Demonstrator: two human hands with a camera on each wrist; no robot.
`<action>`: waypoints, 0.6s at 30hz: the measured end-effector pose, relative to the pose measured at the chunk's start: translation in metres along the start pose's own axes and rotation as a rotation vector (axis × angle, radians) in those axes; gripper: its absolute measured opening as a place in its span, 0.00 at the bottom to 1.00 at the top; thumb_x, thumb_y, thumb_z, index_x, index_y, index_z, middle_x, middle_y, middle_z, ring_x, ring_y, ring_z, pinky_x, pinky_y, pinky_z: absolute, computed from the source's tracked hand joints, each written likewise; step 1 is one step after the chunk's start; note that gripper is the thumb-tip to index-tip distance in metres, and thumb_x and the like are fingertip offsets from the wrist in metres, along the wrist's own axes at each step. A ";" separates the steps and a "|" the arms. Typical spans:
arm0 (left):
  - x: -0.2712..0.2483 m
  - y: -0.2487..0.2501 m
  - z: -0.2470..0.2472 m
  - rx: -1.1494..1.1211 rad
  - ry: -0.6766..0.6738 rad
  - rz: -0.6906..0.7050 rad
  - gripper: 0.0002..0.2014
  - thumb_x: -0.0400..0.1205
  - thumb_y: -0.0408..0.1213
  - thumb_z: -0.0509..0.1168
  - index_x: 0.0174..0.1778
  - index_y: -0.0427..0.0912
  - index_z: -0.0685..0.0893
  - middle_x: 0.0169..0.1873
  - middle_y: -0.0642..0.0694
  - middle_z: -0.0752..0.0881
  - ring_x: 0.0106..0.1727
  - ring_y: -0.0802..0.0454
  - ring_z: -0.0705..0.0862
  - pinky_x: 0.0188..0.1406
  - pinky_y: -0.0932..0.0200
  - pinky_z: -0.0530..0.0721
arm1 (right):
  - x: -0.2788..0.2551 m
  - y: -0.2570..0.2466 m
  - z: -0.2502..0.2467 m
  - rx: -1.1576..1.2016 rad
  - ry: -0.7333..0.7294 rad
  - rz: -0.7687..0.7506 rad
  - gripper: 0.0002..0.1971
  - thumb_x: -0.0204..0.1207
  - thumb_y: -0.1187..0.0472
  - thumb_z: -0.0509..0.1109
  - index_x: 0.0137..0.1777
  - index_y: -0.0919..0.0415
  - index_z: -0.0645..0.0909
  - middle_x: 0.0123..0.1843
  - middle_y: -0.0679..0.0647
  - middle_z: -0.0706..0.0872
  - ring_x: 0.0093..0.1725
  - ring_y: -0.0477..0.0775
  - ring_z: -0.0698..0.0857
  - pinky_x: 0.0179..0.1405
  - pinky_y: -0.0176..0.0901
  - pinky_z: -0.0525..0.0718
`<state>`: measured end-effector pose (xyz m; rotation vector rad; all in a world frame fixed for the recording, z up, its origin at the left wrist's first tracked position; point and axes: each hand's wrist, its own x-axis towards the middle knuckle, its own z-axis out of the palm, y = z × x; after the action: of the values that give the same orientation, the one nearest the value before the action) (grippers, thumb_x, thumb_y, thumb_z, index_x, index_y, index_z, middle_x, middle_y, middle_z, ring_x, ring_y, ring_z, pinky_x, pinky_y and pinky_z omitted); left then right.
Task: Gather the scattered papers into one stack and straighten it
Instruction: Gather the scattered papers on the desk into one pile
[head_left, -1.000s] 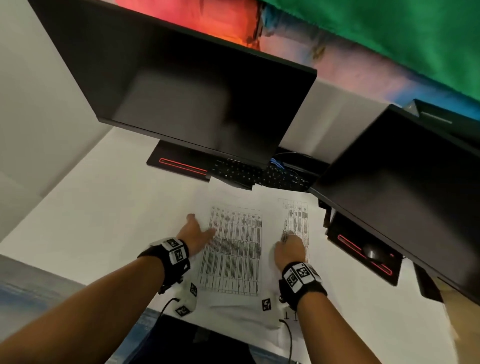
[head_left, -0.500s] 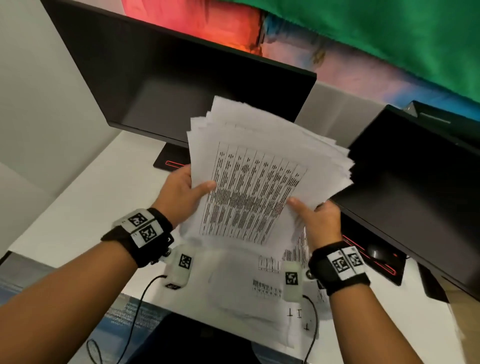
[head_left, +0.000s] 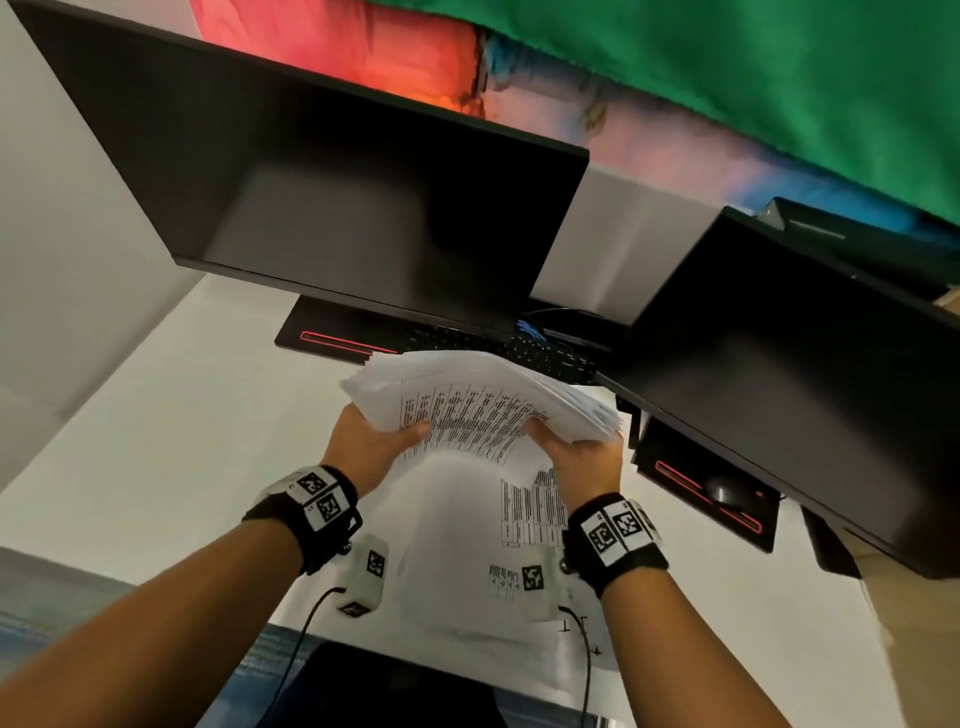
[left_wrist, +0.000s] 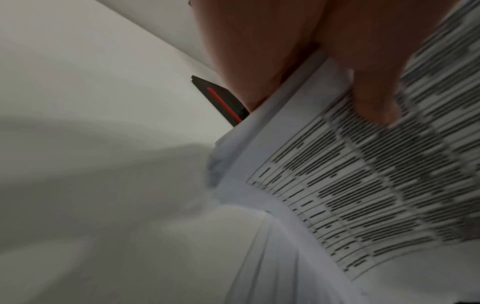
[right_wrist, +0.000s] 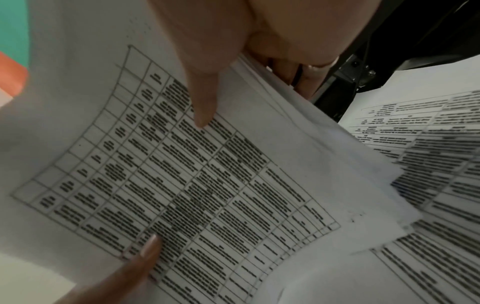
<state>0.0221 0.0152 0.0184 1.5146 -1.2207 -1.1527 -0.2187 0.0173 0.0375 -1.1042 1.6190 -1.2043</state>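
A loose, fanned stack of printed papers (head_left: 478, 405) hangs above the white desk (head_left: 156, 447), held between both hands. My left hand (head_left: 371, 444) grips its left edge, thumb on the top sheet, fingers hidden beneath. My right hand (head_left: 582, 457) grips the right edge the same way. The stack's top sheet (right_wrist: 182, 174) carries a printed table, and the right thumb (right_wrist: 202, 98) presses on it. In the left wrist view the left thumb (left_wrist: 371, 86) lies on the stack (left_wrist: 363, 195). Other sheets (head_left: 467, 561) still lie flat on the desk under the hands.
Two dark monitors (head_left: 332, 197) (head_left: 789, 374) stand over the back of the desk, with a black keyboard (head_left: 498, 348) between their bases. A mouse (head_left: 727, 488) sits on the right monitor's base. The desk's front edge is near my forearms.
Both hands picked the stack up off the desk and raised it upright, and have since lowered and tipped it away so it lies flatter above the desk.
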 end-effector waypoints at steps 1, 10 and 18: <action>0.001 -0.002 0.001 0.024 0.026 -0.006 0.18 0.75 0.34 0.77 0.60 0.49 0.85 0.50 0.53 0.89 0.47 0.67 0.87 0.43 0.76 0.85 | 0.001 0.004 0.001 -0.014 0.007 0.029 0.15 0.67 0.62 0.84 0.52 0.56 0.87 0.49 0.52 0.92 0.47 0.50 0.91 0.50 0.50 0.92; 0.022 0.038 -0.039 0.179 0.155 -0.044 0.09 0.76 0.41 0.77 0.37 0.41 0.86 0.31 0.45 0.86 0.30 0.47 0.84 0.31 0.56 0.86 | -0.010 0.090 -0.057 -1.074 -0.044 0.548 0.49 0.64 0.35 0.79 0.80 0.57 0.63 0.78 0.58 0.68 0.74 0.67 0.69 0.71 0.67 0.72; -0.002 0.035 -0.047 0.192 0.190 -0.273 0.31 0.79 0.42 0.73 0.59 0.12 0.75 0.48 0.15 0.83 0.22 0.40 0.79 0.38 0.47 0.86 | -0.021 0.097 -0.039 -1.141 -0.029 0.558 0.58 0.59 0.27 0.76 0.82 0.59 0.59 0.76 0.59 0.70 0.74 0.64 0.69 0.73 0.62 0.68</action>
<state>0.0609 0.0142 0.0624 1.9359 -1.0417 -1.0561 -0.2667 0.0624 -0.0462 -1.1265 2.4244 0.1927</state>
